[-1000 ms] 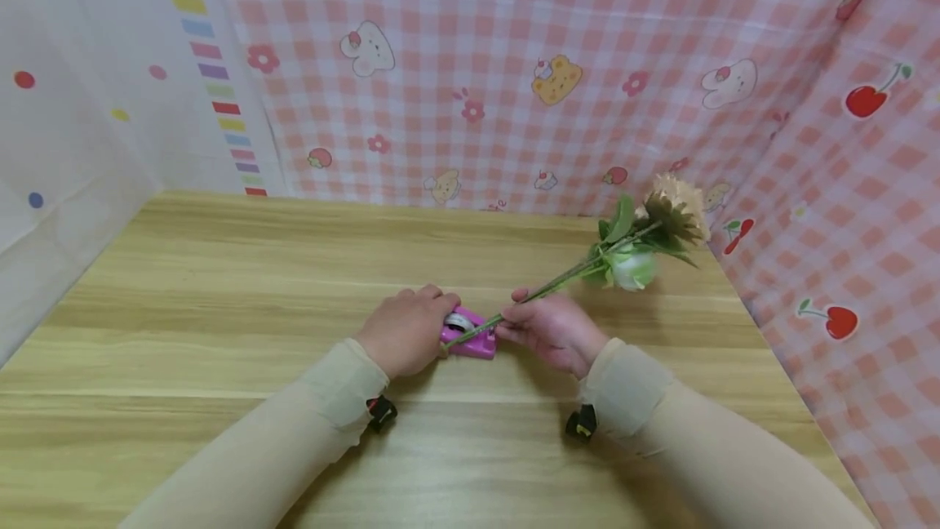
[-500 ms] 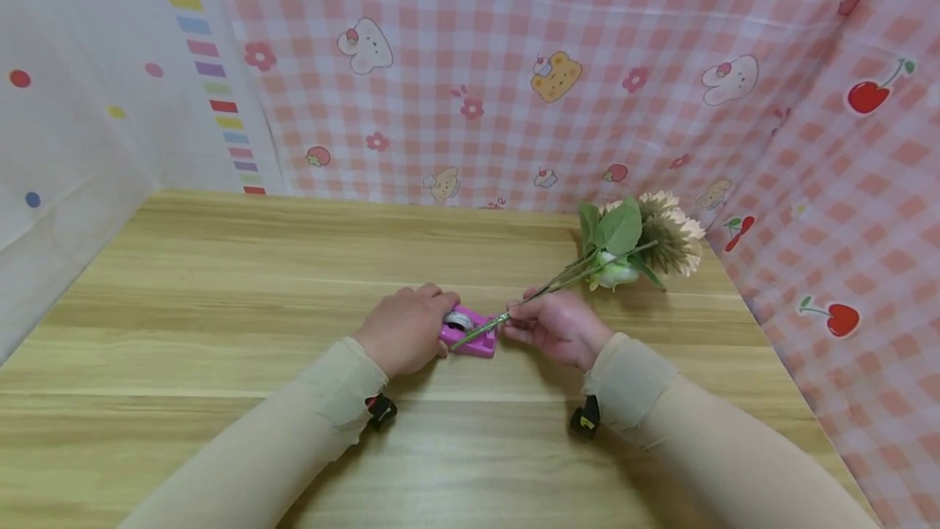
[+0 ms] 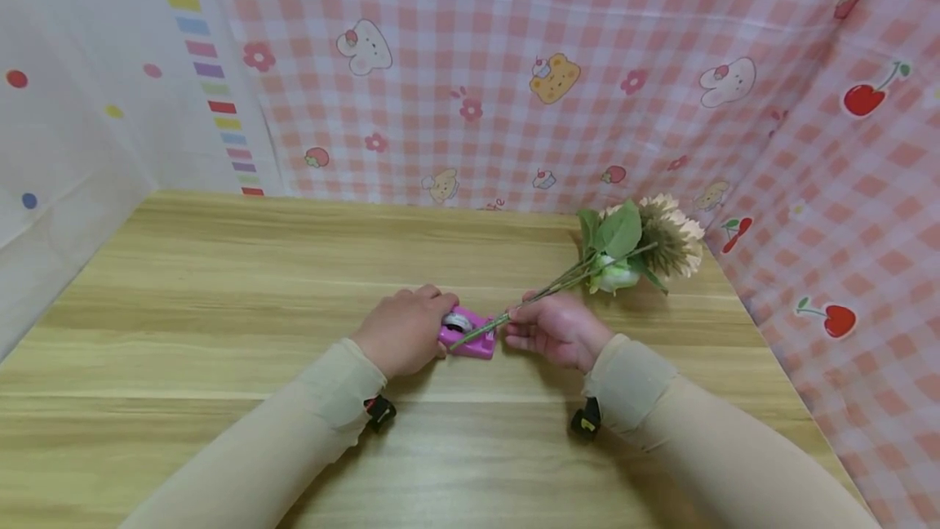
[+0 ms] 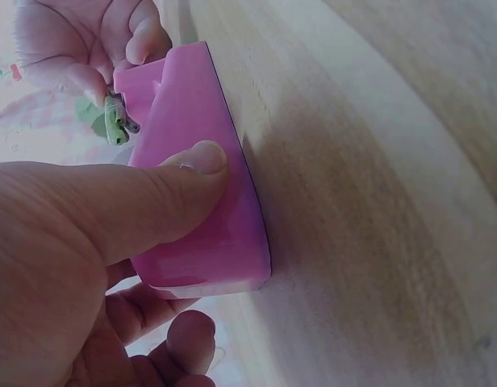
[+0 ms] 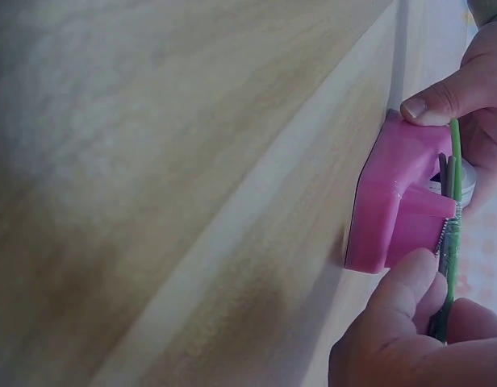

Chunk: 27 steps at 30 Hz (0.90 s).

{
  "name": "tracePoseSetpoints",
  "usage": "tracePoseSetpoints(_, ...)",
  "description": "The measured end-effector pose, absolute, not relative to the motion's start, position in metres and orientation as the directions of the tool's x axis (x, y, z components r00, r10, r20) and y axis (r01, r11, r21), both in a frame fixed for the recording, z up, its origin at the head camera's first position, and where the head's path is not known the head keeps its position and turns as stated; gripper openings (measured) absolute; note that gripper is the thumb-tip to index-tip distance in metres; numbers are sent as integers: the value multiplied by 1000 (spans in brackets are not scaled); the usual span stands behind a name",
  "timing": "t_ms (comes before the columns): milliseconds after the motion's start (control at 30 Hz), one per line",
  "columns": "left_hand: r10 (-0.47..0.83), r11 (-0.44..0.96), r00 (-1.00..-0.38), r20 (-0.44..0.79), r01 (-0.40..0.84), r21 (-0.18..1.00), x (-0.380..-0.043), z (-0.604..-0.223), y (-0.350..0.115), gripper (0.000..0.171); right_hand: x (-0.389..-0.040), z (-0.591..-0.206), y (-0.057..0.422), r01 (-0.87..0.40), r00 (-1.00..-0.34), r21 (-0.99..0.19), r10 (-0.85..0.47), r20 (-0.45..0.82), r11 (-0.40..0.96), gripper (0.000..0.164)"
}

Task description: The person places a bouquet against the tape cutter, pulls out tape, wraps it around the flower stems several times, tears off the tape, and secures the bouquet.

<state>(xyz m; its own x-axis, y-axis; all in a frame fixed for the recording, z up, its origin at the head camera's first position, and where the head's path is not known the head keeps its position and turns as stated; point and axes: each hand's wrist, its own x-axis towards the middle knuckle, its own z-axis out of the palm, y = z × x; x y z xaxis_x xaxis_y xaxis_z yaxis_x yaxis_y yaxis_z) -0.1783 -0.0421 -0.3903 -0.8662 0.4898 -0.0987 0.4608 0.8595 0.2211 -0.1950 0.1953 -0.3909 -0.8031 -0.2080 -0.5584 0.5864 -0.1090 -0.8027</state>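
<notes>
A pink tape dispenser (image 3: 473,343) with a roll of tape (image 3: 458,322) stands on the table. My left hand (image 3: 404,331) grips its left end; in the left wrist view the thumb (image 4: 196,173) lies along its side. My right hand (image 3: 560,331) pinches the green stems (image 3: 539,295) of a small bunch of artificial flowers (image 3: 664,235). The stems cross over the dispenser, their cut ends near my left hand. In the right wrist view shiny tape (image 5: 452,234) shows around the stems, beside the dispenser's toothed edge. A pale green bud (image 3: 614,274) and leaves lie at the far end.
The wood-grain table (image 3: 294,268) spreads around both hands. A pink checked cloth (image 3: 455,39) hangs behind it, another checked cloth (image 3: 844,227) on the right, and a white dotted cloth (image 3: 73,121) on the left.
The flower bunch has turned in my right hand, its leaves and heads swinging round and lower, mostly in the first half second. My left hand keeps its place on the tape dispenser.
</notes>
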Motion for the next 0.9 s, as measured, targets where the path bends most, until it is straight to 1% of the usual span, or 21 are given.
tracePoseSetpoints(133, 492, 858, -865, -95, 463, 222, -178, -392, -42, 68, -194, -390, 195, 589, -804, -793, -217, -554, -157, 20)
tracePoseSetpoints(267, 499, 854, -863, -82, 474, 215, -178, -392, -42, 66, -192, -387, 192, 572, -818, -794, -223, -531, -206, 17)
tracePoseSetpoints(400, 504, 852, -860, -78, 480, 211, -178, -392, -43, 65, -192, -388, 188, 568, -821, -797, -211, -530, -206, 28)
tracePoseSetpoints(533, 506, 851, -859, -82, 481, 211, -178, -391, -43, 65, -193, -389, 186, 575, -818, -797, -161, -553, -183, 30)
tracePoseSetpoints(633, 503, 853, -860, -84, 479, 209, -178, -392, -42, 66, -194, -391, 188, 574, -819, -803, -140, -557, -161, 28)
tracePoseSetpoints(900, 501, 853, -862, -80, 476, 213, -178, -391, -42, 66, -193, -396, 194, 556, -824, -831, -145, -548, -21, 7)
